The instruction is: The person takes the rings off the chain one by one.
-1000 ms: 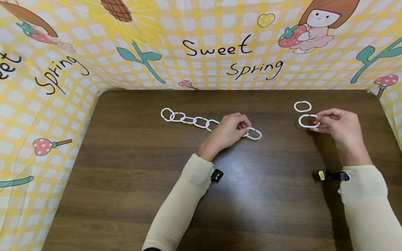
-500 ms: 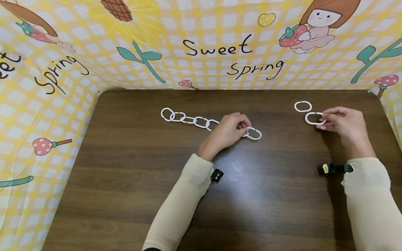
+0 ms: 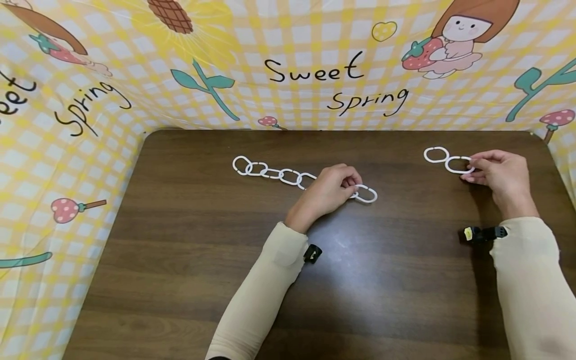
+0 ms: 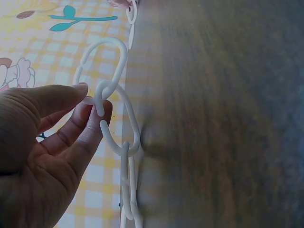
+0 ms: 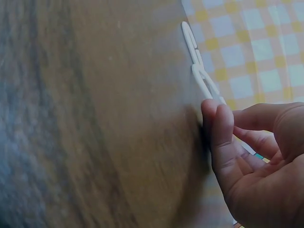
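Note:
A chain (image 3: 281,175) of several white C-shaped plastic links stretches across the far part of the table. My left hand (image 3: 326,192) pinches it near its right end, thumb and fingertips at the joint of the end link (image 4: 124,57) and its neighbour, and hides some links in the head view. Farther right, my right hand (image 3: 506,182) pinches a separate white link (image 3: 459,172) by its right end. That link's left end meets another white link (image 3: 435,162) near the back edge. Whether these two are hooked together or only overlap, I cannot tell.
The brown wooden table (image 3: 396,300) ends at the back against a yellow checked cloth (image 3: 297,115) with printed figures. More cloth rises along the left side. A small black camera is strapped at each wrist.
My right hand has moved right and slightly away with its link, whose left end now meets the other link. The left hand has kept its hold on the chain.

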Tool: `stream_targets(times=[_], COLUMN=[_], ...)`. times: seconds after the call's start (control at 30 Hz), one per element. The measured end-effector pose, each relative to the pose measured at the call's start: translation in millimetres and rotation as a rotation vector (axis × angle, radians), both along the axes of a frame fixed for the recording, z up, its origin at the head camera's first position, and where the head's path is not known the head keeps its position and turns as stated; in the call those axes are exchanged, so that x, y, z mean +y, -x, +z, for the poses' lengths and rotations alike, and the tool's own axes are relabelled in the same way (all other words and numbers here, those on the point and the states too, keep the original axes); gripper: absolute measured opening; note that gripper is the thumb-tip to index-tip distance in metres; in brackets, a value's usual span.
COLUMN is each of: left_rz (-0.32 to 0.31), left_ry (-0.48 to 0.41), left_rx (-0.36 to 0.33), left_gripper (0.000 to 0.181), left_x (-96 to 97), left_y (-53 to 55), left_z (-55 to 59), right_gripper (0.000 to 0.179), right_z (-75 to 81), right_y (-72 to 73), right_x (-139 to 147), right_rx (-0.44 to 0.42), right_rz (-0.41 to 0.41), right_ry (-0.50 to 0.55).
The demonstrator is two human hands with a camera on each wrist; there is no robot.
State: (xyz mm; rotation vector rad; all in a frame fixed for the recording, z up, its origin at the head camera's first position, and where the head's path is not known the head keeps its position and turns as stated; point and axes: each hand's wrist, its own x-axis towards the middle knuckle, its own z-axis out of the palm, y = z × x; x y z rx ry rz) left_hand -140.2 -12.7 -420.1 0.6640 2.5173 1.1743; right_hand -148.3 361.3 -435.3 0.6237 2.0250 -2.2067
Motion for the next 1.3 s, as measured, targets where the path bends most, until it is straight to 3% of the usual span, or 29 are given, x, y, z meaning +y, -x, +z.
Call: stream_targets(times=[0.27,0.73,1.0,1.3], left_rz=[0.003,0.0,0.001,0.002], left_ry=[-0.002,-0.005,0.0,0.004], left_rx=[-0.006,-0.003,-0.006,-0.003], left_gripper=[0.008,0.009,0.008,0.008], left_x=[0.2,0.5,0.4,1.2], left_y=[0.2,0.6,0.7,-0.3], left_z=[0.0,-0.4,-1.4,-0.7], right_gripper=[0.038,0.044,0.047,0.051], right_z=[-1.7,-2.1,-4.5,-4.5], right_y=[4.7,10.0,9.8,9.0], right_x=[-1.4,0.8,2.7,3.3], right_rx=[0.0,-0.051,-0.031,-0.036], right_rz=[-0.003,0.045,0.052,0.077], right_ry=[-0.024,-0.273,-0.232,-0.328])
